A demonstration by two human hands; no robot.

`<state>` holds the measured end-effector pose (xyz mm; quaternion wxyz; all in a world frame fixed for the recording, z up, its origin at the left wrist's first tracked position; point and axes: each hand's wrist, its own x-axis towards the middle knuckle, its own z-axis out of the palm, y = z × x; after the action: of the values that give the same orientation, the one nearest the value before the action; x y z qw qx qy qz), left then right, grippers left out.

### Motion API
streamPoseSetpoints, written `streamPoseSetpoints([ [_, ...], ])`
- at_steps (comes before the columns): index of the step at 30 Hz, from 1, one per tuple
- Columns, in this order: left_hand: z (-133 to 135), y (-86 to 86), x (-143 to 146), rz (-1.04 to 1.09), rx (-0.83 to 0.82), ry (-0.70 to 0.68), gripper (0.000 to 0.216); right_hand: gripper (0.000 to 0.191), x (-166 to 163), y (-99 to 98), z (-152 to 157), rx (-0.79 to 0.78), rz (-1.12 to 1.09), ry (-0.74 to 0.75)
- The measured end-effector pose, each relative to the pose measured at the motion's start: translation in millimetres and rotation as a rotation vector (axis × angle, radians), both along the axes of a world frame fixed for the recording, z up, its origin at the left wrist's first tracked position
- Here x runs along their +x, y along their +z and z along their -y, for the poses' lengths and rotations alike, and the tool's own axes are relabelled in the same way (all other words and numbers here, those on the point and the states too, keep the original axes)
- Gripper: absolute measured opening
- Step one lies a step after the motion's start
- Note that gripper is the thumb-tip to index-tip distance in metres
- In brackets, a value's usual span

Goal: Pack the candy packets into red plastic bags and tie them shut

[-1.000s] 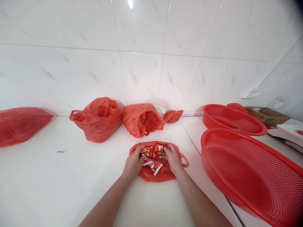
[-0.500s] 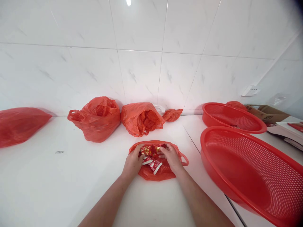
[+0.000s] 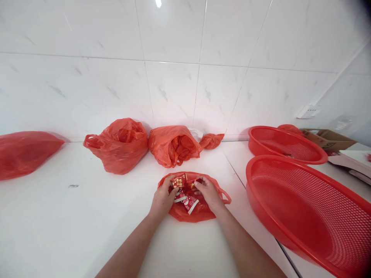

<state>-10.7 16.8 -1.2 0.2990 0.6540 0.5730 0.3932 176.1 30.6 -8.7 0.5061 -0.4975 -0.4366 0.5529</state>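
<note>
An open red plastic bag (image 3: 199, 213) lies on the white table in front of me, its handle loop to the right. Inside its mouth, my left hand (image 3: 162, 199) is closed, thumb and fingers gripping a red-and-gold wrapped packet (image 3: 178, 181). Opposite it, my right hand (image 3: 209, 193) pinches another small red-and-gold packet (image 3: 190, 184), partly covered by the fingers. Below them in the bag rest red-and-white packets (image 3: 189, 203) with pale edges. What the packets contain is hidden by their wrappers.
Along the tiled wall stand more red plastic bags (image 3: 124, 150), one of them slumped open (image 3: 162, 144) and a small tied one (image 3: 212, 141). At right are two red perforated baskets (image 3: 261, 200), a cardboard box (image 3: 327, 139) and a wall socket (image 3: 308, 111).
The red-and-gold packets between my hands have shifted and turned; the left one now shows its front and upright end more plainly. Both hands stay over the bag.
</note>
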Motion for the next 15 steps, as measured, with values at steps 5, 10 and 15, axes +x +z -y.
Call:
streamPoseSetpoints([
  [5, -1.4, -2.0, 0.4, 0.052, 0.036, 0.024, 0.04, 0.023, -0.1, -0.8, 0.1, -0.029, -0.019, -0.023],
  [10, -0.6, -1.3, 0.2, 0.055, 0.041, 0.031, 0.039, 0.019, 0.4, -2.1, -1.0, -0.048, -0.034, -0.047],
  [15, -0.7, -2.8, -0.4, 0.072, 0.032, 0.011, 0.037, 0.021, 1.0, -2.1, -1.2, -0.05, -0.024, -0.09],
])
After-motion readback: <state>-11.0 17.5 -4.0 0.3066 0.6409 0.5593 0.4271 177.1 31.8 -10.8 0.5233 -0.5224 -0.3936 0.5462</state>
